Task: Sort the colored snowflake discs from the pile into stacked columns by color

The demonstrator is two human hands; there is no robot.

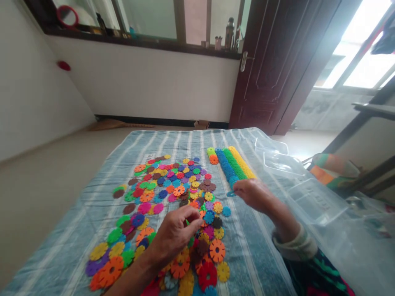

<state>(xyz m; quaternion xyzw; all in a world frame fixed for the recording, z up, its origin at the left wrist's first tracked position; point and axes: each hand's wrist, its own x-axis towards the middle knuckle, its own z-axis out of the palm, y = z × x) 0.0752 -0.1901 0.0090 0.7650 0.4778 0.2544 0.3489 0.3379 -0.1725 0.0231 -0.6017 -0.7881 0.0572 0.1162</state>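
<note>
Many notched plastic discs in mixed colours lie in a loose pile, among them an orange disc point(217, 250) and a red disc point(207, 276). Over the pile, my left hand point(177, 232) has its thumb and fingers drawn together; whatever may be between the tips is hidden. My right hand point(254, 195) pinches a blue disc point(231, 193) at the near end of the blue row point(226, 166). Beside that row run a green row point(235, 164) and a yellow row point(242, 161) of overlapping discs. A short stack with an orange disc point(213, 159) sits to their left.
A striped cloth point(101, 197) covers the work surface. Clear plastic containers point(317, 199) stand along the right edge, with an orange and green item point(335, 166) beyond. Behind are a dark red door point(262, 61) and a window ledge holding a bottle point(229, 33).
</note>
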